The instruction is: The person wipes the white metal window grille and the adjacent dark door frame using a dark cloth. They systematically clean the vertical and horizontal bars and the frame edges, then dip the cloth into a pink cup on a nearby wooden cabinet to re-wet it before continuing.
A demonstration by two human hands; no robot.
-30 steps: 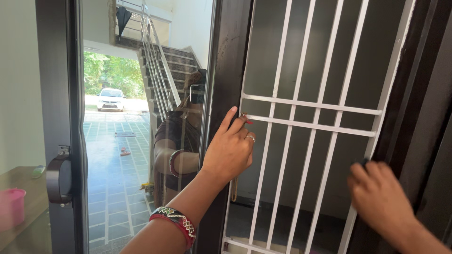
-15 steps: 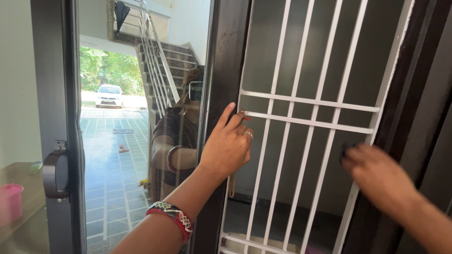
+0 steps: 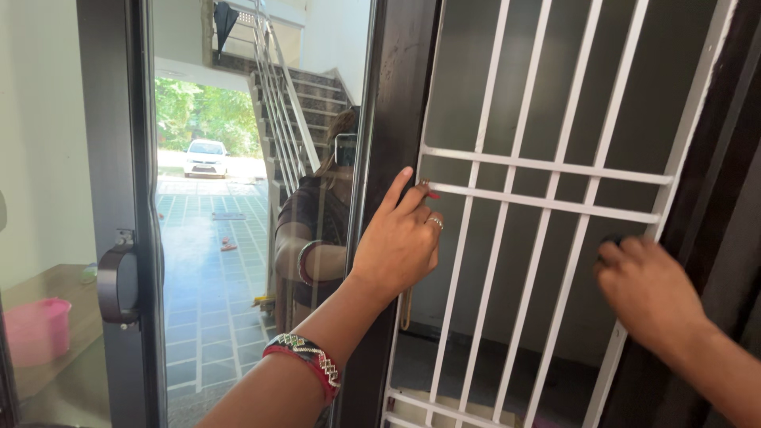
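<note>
My left hand point(image 3: 399, 238) grips the edge of a dark brown sliding window frame point(image 3: 396, 95), index finger stretched up along it and the other fingers curled round the edge. It wears a ring and a red patterned bangle point(image 3: 305, 361). My right hand point(image 3: 646, 293) is closed around a small dark object point(image 3: 610, 238) at the right side of a white metal grille point(image 3: 547, 198), against the dark right-hand frame point(image 3: 713, 158). What the dark object is stays hidden by the fingers.
The glass pane point(image 3: 238, 198) on the left reflects me, a staircase, a tiled yard and a white car. A dark latch handle point(image 3: 119, 281) sits on the left frame. A pink tub point(image 3: 36, 329) stands on a wooden surface at the lower left.
My right hand rose a little along the grille's right edge. My left hand kept its grip on the frame. The view shifted slightly.
</note>
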